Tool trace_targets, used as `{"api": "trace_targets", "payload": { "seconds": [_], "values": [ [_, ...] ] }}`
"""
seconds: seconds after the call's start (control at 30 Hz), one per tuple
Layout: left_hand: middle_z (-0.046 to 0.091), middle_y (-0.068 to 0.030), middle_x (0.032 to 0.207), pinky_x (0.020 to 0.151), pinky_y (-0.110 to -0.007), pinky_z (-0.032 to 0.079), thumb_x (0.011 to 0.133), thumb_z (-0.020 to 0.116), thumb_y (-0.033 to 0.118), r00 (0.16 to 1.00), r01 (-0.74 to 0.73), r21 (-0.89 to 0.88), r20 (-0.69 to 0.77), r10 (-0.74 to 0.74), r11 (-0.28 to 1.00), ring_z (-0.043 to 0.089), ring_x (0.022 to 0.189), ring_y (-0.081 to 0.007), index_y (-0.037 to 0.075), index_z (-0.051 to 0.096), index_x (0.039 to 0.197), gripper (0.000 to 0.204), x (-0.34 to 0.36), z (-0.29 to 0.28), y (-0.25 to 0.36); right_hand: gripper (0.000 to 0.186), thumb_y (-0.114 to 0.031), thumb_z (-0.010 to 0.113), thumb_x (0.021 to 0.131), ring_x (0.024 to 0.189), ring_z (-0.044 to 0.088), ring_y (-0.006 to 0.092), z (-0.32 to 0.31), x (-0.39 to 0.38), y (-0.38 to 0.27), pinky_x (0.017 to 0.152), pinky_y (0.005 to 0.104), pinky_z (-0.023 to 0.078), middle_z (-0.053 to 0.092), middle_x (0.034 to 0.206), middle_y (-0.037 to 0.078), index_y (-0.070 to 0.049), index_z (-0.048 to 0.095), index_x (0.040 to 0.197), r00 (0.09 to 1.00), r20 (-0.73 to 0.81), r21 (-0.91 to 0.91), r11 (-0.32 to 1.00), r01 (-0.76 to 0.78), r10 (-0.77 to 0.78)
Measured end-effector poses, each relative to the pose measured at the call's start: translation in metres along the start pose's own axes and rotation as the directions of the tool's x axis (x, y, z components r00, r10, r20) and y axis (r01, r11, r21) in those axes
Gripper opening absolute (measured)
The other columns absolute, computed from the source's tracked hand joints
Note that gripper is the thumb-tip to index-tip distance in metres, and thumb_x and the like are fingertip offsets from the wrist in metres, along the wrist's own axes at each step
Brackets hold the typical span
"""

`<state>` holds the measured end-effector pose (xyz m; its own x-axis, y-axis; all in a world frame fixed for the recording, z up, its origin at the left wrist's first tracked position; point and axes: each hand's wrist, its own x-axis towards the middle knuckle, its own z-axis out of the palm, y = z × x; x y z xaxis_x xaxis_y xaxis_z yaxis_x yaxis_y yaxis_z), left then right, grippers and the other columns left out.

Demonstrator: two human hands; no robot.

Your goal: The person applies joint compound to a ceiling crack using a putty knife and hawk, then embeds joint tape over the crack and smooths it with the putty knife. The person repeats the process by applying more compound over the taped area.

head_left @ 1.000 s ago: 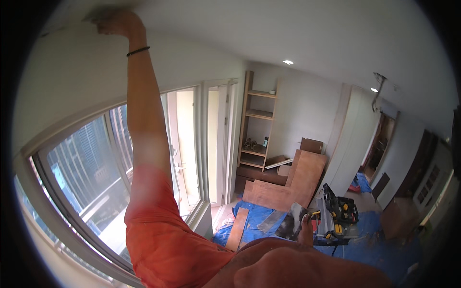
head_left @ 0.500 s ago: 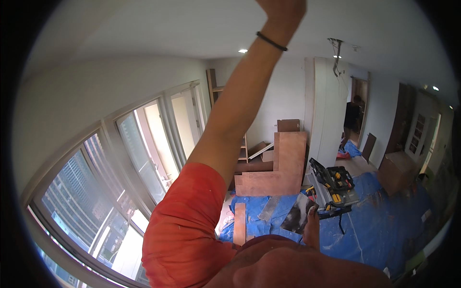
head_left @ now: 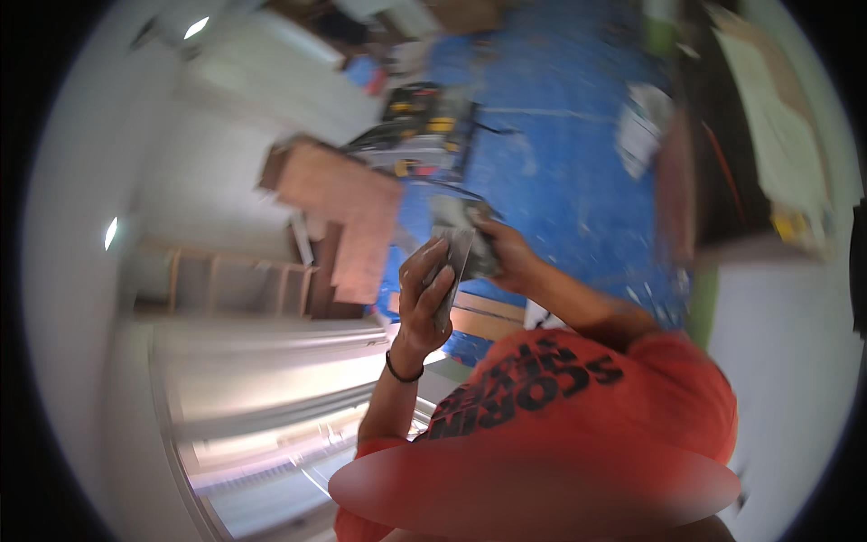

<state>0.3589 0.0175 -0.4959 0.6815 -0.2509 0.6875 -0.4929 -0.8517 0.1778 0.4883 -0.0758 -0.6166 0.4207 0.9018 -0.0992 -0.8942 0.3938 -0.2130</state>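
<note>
Holding a grey, smeared flat blade [head_left: 456,262] edge-up in front of the chest, the left hand [head_left: 424,298] curled its fingers along one face while the right hand [head_left: 506,253] gripped the other end. Both hands were closed on it, well above the blue tarp [head_left: 560,181] and table saw [head_left: 420,117]. A firm grip, with fingers kept off the edge, looked wise; motion blur hid finer detail.

Both hands met on a grey trowel [head_left: 461,248], the left hand [head_left: 424,294] and right hand [head_left: 506,253] gripping it above blue floor sheeting [head_left: 560,181], wooden boards [head_left: 348,208] nearby.
</note>
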Motion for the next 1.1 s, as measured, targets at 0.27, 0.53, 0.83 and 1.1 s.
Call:
{"api": "trace_targets", "payload": {
  "seconds": [0.27, 0.53, 0.83, 1.1],
  "values": [
    [0.059, -0.0136, 0.142, 0.112, -0.049, 0.043, 0.082, 0.060, -0.012, 0.958, 0.100, 0.048, 0.265, -0.109, 0.994, 0.053, 0.133, -0.0382, 0.013, 0.067, 0.130, 0.055, -0.107, 0.012, -0.013, 0.036, -0.030, 0.049, 0.107, 0.103, 0.072, 0.0253, -0.018, -0.056, 0.032, 0.093, 0.0437, 0.059, 0.070, 0.118, 0.014, -0.004, 0.059, 0.129, 0.966, -0.211, 0.036, 0.986, 0.164, -0.153],
    [0.064, -0.0158, 0.131, 0.094, -0.037, 0.050, 0.108, 0.053, 0.025, 0.530, 0.751, -0.408, -0.098, -0.842, 0.520, 0.064, 0.114, -0.0266, -0.004, 0.059, 0.133, 0.039, -0.161, 0.042, -0.058, 0.038, -0.037, 0.058, 0.103, 0.101, 0.072, 0.0251, -0.026, -0.092, 0.009, 0.091, 0.0456, 0.060, 0.071, 0.113, 0.010, -0.010, 0.058, 0.130, 0.785, -0.373, -0.171, 0.868, 0.467, -0.495],
    [0.057, -0.0100, 0.136, 0.102, -0.038, 0.050, 0.105, 0.059, 0.016, 0.604, 0.294, -0.951, 0.264, -0.752, -0.098, 0.059, 0.122, -0.0206, -0.001, 0.044, 0.146, 0.047, -0.014, 0.078, -0.012, 0.028, -0.015, 0.050, 0.105, 0.049, 0.053, 0.0104, -0.035, -0.119, -0.056, 0.046, 0.0241, 0.042, 0.049, 0.070, 0.004, 0.003, 0.051, 0.125, 0.848, 0.266, 0.528, 0.806, 0.270, -0.458],
    [0.064, -0.0081, 0.128, 0.101, -0.037, 0.051, 0.101, 0.065, 0.014, 0.721, 0.407, -0.864, 0.502, -0.477, -0.295, 0.063, 0.116, -0.0191, 0.001, 0.051, 0.139, 0.042, 0.079, 0.203, -0.062, 0.015, -0.018, 0.050, 0.105, 0.040, 0.049, 0.0111, -0.039, -0.140, -0.054, 0.039, 0.0243, 0.038, 0.049, 0.063, 0.003, -0.003, 0.046, 0.109, 0.883, 0.210, 0.505, 0.820, 0.271, -0.421]
  ]
}}
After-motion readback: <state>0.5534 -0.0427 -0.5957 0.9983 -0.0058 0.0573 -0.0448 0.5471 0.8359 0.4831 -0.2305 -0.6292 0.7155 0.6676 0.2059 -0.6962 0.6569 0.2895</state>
